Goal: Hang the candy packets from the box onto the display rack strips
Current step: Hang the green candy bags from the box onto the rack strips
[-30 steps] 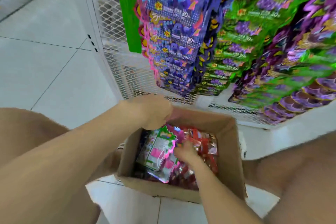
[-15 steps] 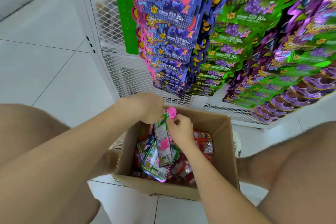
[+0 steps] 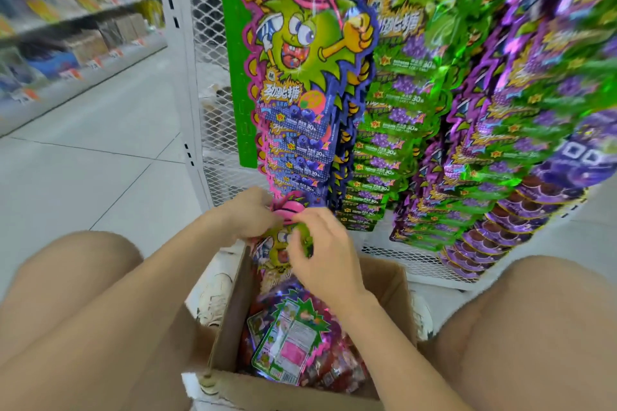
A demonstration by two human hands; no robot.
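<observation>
Both hands hold one candy packet [image 3: 279, 245], green and pink with a cartoon face, above the cardboard box [image 3: 227, 320]. My left hand [image 3: 247, 215] pinches its pink top from the left. My right hand [image 3: 322, 255] grips it from the right and covers part of it. The packet sits just below the bottom of the left display strip [image 3: 302, 130], which is full of blue-fronted packets. More packets [image 3: 287, 344] lie loose in the box, one face down on top.
A green strip backing [image 3: 233, 53] hangs on the white mesh rack [image 3: 207, 83]. Green and purple packet strips [image 3: 467, 143] fill the right. My knees flank the box, a white shoe [image 3: 213, 297] beside it. Tiled floor and a shelf aisle [image 3: 66, 27] lie left.
Both hands have lifted a packet out of the box up to the foot of the left strip. The camera has tilted up, showing more of the rack.
</observation>
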